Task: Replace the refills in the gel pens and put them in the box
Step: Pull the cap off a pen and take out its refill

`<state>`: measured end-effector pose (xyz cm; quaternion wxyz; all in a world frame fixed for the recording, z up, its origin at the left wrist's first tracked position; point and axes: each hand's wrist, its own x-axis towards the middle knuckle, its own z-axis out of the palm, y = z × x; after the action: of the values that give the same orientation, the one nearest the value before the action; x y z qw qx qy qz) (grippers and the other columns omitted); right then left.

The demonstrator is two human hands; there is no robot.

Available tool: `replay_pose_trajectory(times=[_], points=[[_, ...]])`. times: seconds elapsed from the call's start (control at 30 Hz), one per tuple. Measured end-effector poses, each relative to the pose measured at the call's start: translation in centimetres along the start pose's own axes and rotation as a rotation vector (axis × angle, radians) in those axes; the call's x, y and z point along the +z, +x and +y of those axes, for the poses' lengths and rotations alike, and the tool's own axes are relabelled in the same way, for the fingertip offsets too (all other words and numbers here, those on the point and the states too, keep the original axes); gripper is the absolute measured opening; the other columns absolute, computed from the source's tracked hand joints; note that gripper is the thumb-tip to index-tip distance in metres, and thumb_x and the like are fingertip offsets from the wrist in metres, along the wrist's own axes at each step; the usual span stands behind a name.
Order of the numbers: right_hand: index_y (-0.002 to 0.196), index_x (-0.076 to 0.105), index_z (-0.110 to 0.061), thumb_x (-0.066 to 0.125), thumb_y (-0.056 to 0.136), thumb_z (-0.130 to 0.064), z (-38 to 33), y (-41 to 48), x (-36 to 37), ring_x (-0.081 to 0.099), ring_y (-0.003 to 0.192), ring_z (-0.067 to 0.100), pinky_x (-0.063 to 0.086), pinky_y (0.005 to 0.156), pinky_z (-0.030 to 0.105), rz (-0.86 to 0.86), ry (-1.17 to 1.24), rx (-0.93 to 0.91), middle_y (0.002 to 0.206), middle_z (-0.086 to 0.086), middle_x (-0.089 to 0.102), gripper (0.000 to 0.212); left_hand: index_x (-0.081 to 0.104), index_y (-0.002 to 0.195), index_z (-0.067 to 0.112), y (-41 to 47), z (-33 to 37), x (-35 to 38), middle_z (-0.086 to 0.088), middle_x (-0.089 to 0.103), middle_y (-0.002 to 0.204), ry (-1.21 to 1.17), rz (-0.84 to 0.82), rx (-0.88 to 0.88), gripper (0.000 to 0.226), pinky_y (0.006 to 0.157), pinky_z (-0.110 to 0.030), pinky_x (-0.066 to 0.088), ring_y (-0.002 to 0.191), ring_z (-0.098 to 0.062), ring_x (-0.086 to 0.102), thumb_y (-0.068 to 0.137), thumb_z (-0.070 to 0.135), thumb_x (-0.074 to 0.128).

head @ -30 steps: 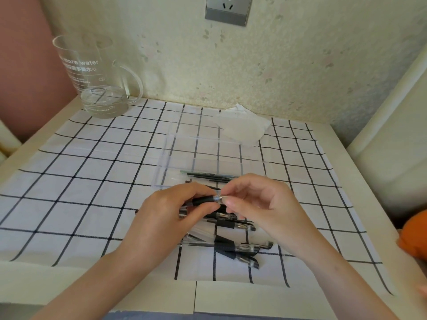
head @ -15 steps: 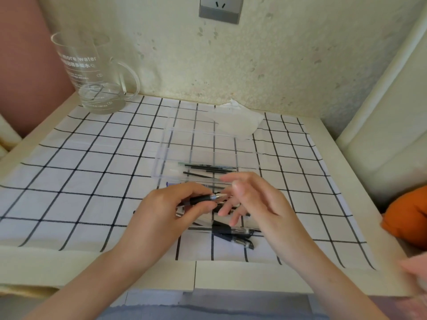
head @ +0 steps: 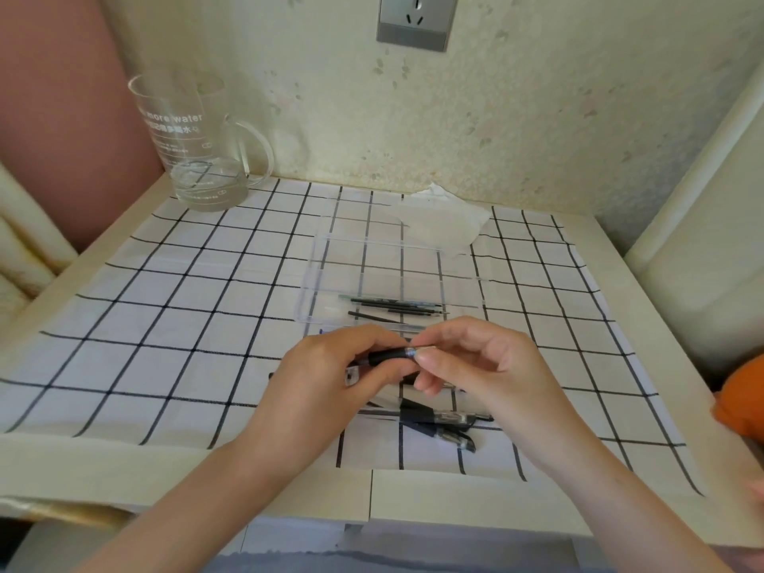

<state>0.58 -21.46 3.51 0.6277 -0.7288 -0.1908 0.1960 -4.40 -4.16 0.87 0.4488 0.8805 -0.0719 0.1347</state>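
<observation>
My left hand point(head: 326, 382) grips a gel pen point(head: 388, 356) by its black rubber grip, held level above the checked cloth. The thumb and forefinger of my right hand point(head: 479, 366) pinch the pen's silver tip end. Just beyond the hands lies a clear plastic box point(head: 314, 283), open, with several thin black refills point(head: 392, 306) inside near its front wall. More gel pens point(head: 438, 423) lie on the cloth under and in front of my hands, partly hidden by them.
A glass mug point(head: 194, 142) with some water stands at the back left. A crumpled white tissue point(head: 442, 221) lies behind the box. An orange object point(head: 740, 407) sits at the right edge. A wall socket point(head: 415, 20) is above.
My right fingers, spread off the tip half a second ago, have closed on the pen's tip again. The left hand still holds the grip. The camera has shifted slightly.
</observation>
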Motion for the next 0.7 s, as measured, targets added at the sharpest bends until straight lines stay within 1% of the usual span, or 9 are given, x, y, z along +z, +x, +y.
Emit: replay_pose_trajectory(times=[0.07,0.13,0.2,0.27,0.33,0.4,0.47,0.57,0.7], points=[[0.087,0.069,-0.011,0.068,0.08,-0.017,-0.1,0.0,0.1,0.065,0.06,0.008,0.05,0.061,0.015,-0.01,-0.053,-0.009,0.065,-0.001,0.07,0.009,0.066,0.096,0.034,-0.1,0.0,-0.1,0.02,0.068,0.086,0.004,-0.008,0.011,0.023,0.068,-0.014,0.047,0.078,-0.001,0.064,0.08,0.05,0.061],[0.085,0.069,-0.014,0.067,0.075,-0.032,0.1,-0.2,0.3,0.064,0.06,0.006,0.05,0.062,0.015,0.016,-0.092,-0.012,0.065,-0.003,0.069,0.02,0.066,0.095,0.034,-0.1,0.0,0.0,0.02,0.069,0.084,0.011,-0.01,0.012,0.025,0.067,-0.013,0.047,0.078,0.0,0.064,0.079,0.051,0.057],[0.09,0.067,-0.016,0.065,0.071,-0.04,0.2,-0.2,0.4,0.065,0.063,0.007,0.051,0.063,0.017,0.043,-0.088,-0.005,0.068,-0.005,0.07,0.031,0.067,0.094,0.032,0.1,0.0,0.1,0.02,0.069,0.082,0.018,0.002,-0.013,0.024,0.066,-0.011,0.046,0.077,0.002,0.063,0.078,0.047,0.061],[0.1,0.065,-0.017,0.066,0.072,-0.037,0.4,0.1,0.1,0.068,0.068,0.011,0.053,0.066,0.021,0.053,-0.05,-0.016,0.075,-0.003,0.07,0.035,0.067,0.093,0.03,0.6,-0.1,0.1,0.02,0.069,0.081,0.029,0.031,-0.026,0.02,0.066,-0.013,0.047,0.076,0.002,0.063,0.078,0.042,0.062],[0.104,0.063,-0.015,0.068,0.077,-0.023,0.5,0.5,-0.4,0.068,0.069,0.014,0.053,0.067,0.022,0.041,-0.015,-0.027,0.078,0.001,0.07,0.029,0.068,0.093,0.029,0.9,-0.3,0.2,0.019,0.069,0.081,0.036,0.028,-0.037,0.017,0.066,-0.014,0.048,0.076,0.001,0.063,0.079,0.039,0.067],[0.1,0.065,-0.012,0.067,0.081,-0.009,0.6,0.7,-0.7,0.068,0.068,0.014,0.052,0.067,0.02,0.023,0.011,-0.037,0.078,0.002,0.071,0.019,0.069,0.095,0.029,1.0,-0.2,0.2,0.02,0.069,0.081,0.013,-0.007,-0.054,0.017,0.067,-0.01,0.045,0.077,0.003,0.063,0.079,0.036,0.067],[0.092,0.067,-0.01,0.065,0.083,-0.004,0.9,0.7,-0.6,0.067,0.066,0.013,0.052,0.066,0.018,0.017,0.026,-0.023,0.074,0.004,0.07,0.012,0.069,0.096,0.028,1.0,-0.1,0.1,0.02,0.069,0.082,0.003,-0.043,-0.057,0.019,0.068,-0.009,0.044,0.078,0.002,0.063,0.078,0.035,0.065],[0.086,0.069,-0.01,0.065,0.083,-0.012,1.4,0.9,-0.4,0.063,0.06,0.012,0.051,0.062,0.018,0.039,0.022,0.002,0.067,0.005,0.069,0.005,0.068,0.097,0.03,1.1,-0.4,0.1,0.02,0.069,0.083,-0.003,-0.069,-0.064,0.019,0.069,-0.01,0.046,0.079,0.001,0.063,0.079,0.035,0.064],[0.08,0.067,-0.013,0.061,0.078,-0.035,1.5,1.4,-0.2,0.062,0.06,0.011,0.051,0.059,0.022,0.06,-0.026,0.028,0.071,0.002,0.069,0.022,0.065,0.105,0.03,1.2,-0.3,-0.1,0.026,0.064,0.087,-0.047,-0.113,-0.08,0.026,0.069,-0.004,0.042,0.085,0.009,0.059,0.084,0.036,0.052]])
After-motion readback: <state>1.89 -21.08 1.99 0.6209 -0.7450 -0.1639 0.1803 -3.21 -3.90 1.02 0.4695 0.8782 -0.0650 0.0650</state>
